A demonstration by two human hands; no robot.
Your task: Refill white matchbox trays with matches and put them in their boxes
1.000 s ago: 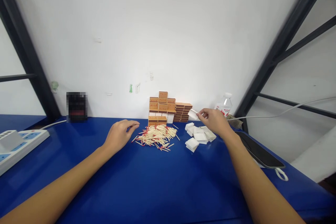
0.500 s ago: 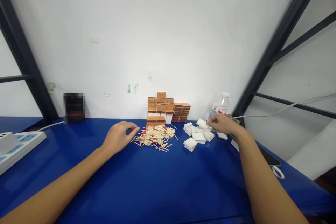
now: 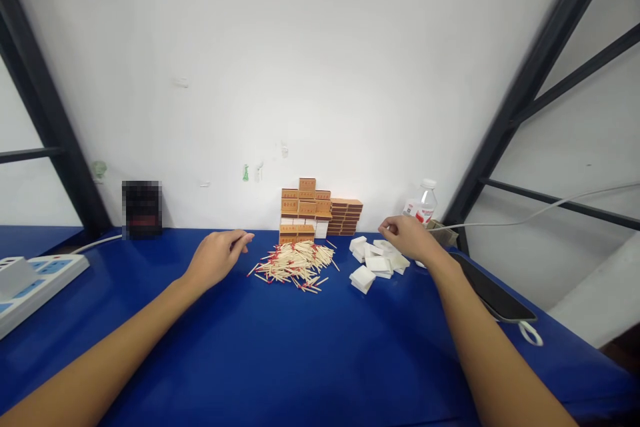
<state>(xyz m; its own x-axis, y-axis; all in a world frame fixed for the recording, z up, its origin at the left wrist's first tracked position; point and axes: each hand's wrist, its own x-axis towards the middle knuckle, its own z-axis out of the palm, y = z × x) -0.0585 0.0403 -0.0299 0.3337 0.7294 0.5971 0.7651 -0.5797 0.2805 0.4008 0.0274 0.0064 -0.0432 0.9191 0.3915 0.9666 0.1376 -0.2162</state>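
In the head view, the left hand [image 3: 214, 257] curls beside heaped red-tipped wooden matches [image 3: 297, 261] on the blue table [image 3: 260, 360]; the right hand [image 3: 409, 235] bends over folded white card pieces [image 3: 378, 265]. I can't tell whether their fingertips meet. Beyond, between them, orange cardboard matchboxes [image 3: 307, 208] hide their contents; past the right, a clear plastic bottle [image 3: 426, 199].

The scene is brightly lit by soft, whitish light; the wall [image 3: 320, 100] is left palest at its middle and is greyed toward the corners. Soft-edged darker patches and a dull sheen are spread over the blue table [image 3: 300, 360]. The power strip [image 3: 60, 267] is stretched at the left edge. The dark object [image 3: 142, 210] is masked by coarse pixels, and the print on the matchboxes [image 3: 307, 207] is blurred.
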